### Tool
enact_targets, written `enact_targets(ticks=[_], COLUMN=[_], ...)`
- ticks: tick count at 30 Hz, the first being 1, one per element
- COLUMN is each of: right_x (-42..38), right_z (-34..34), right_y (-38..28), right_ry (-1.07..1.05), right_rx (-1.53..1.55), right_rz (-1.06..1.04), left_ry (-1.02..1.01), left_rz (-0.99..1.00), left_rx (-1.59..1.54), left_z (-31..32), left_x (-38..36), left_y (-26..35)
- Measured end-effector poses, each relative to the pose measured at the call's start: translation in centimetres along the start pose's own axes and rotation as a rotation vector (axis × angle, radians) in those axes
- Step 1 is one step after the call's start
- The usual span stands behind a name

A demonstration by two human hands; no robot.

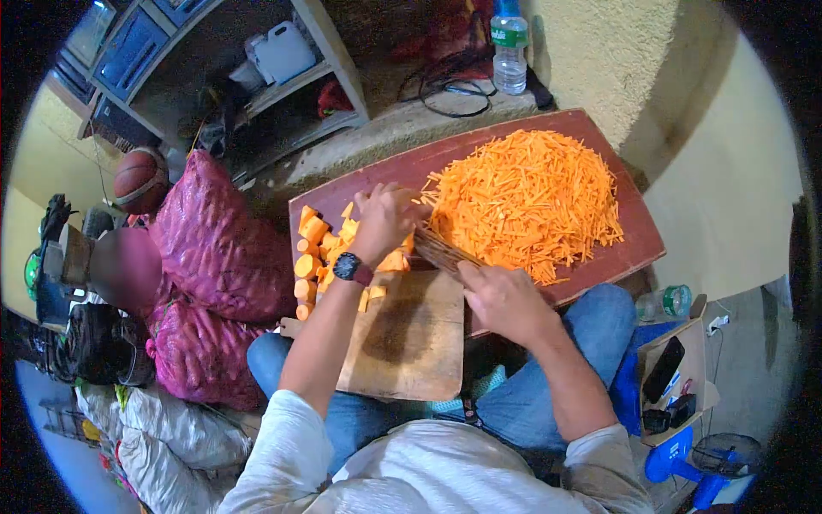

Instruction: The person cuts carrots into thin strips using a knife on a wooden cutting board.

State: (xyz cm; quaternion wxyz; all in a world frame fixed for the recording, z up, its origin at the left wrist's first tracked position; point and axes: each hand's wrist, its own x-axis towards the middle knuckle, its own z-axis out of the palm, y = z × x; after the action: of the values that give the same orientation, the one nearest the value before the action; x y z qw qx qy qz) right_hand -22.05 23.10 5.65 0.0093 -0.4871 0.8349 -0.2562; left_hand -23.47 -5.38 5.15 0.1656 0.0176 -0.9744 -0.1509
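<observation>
My right hand (pixel 509 300) is closed round the handle end of a broad, dark-bladed knife (pixel 447 254), which slants up and left between the heap and the chunks. By the blade's far end, my left hand (pixel 387 221), a black watch on its wrist, has its fingers bent; what is in them is hidden. A big heap of thin orange vegetable sticks (pixel 527 201) lies on the right of a dark red table (pixel 591 133). Thick orange vegetable chunks (pixel 306 266) lie on the left, partly behind my left forearm. A wooden cutting board (pixel 398 351) bridges the table edge and my lap.
Pink net sacks of roots (pixel 218 244) stand at the left, with a basketball (pixel 140 180) behind and white sacks (pixel 167 471) below. A water bottle (pixel 509 51) stands on the ledge behind the table. At the right are a box of small items (pixel 676 377) and a blue fan (pixel 672 458).
</observation>
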Motion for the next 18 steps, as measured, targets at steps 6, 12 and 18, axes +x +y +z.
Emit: enact_targets(ticks=[6, 12, 18], right_x=[0.2, 0.8, 0.6], right_z=[-1.1, -1.6, 1.3], right_y=[0.5, 0.2, 2.6], right_ry=[-0.017, -0.035, 0.039], right_rx=[0.285, 0.485, 0.705], right_rz=[0.153, 0.278, 0.222], left_ry=[-0.015, -0.188, -0.144], left_rz=[-0.062, -0.028, 0.098], left_rx=[-0.033, -0.035, 0.138], left_z=[-1.6, -1.2, 3.0], left_x=[-4.3, -5.2, -3.9], left_y=[-8.5, -8.0, -6.7])
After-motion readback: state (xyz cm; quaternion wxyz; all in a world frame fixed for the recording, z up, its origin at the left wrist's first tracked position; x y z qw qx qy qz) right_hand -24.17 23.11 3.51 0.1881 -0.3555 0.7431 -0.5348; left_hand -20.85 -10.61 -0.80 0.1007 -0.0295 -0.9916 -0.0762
